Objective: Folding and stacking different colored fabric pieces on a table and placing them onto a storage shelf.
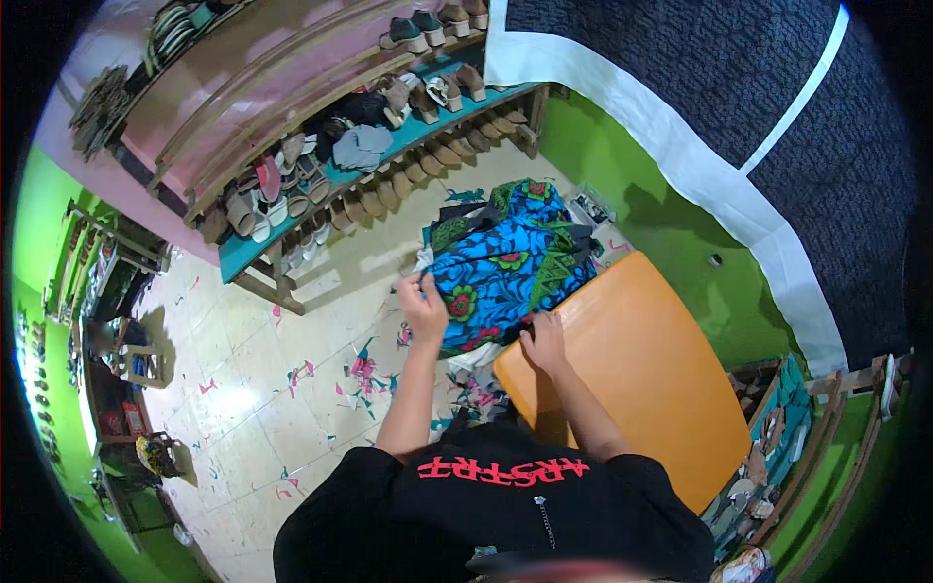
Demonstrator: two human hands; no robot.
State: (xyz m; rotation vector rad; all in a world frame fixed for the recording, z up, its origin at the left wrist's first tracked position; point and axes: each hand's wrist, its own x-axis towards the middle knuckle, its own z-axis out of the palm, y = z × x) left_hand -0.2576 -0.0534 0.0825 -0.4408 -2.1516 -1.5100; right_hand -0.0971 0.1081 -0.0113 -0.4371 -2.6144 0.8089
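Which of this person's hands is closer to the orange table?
The right. The right hand is over the edge of the orange table; the left hand is farther away, at the left side of the blue patterned cloth.

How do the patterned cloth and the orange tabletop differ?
The patterned cloth is blue, green, black and red, while the orange tabletop is one plain colour. The cloth lies in folds; the tabletop is smooth and flat. The tabletop looks larger than the cloth. Both are close to the right hand.
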